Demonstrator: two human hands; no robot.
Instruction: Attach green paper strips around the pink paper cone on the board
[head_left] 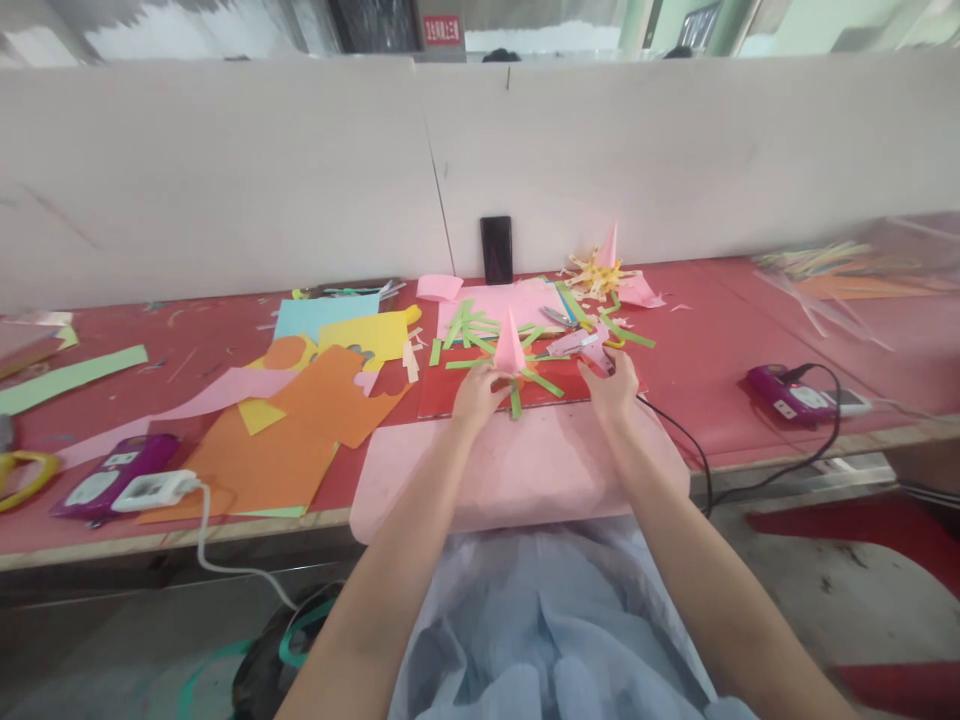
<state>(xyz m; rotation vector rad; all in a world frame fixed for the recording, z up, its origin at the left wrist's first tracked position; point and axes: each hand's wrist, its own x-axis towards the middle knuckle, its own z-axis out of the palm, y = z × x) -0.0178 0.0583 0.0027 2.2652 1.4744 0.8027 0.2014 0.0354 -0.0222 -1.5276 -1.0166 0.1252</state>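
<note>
A pink paper cone (pixel 509 345) stands upright on a red sheet (pixel 450 392), with green paper strips (pixel 541 381) fanned out around its base. My left hand (pixel 475 394) rests at the cone's base, fingers curled against it. My right hand (pixel 611 384) lies just right of the strips, fingers bent over pink paper scraps and a glue gun (pixel 577 343) with a black cable. What the right fingers hold is hidden. A large pink sheet (pixel 517 470) lies under both wrists.
Orange (pixel 300 440), yellow and blue paper sheets lie to the left. A finished yellow and pink paper flower (pixel 604 270) and a black phone (pixel 496 250) stand near the white partition. Purple devices (pixel 787 392) sit at right and left. Yellow-handled scissors (pixel 22 475) lie far left.
</note>
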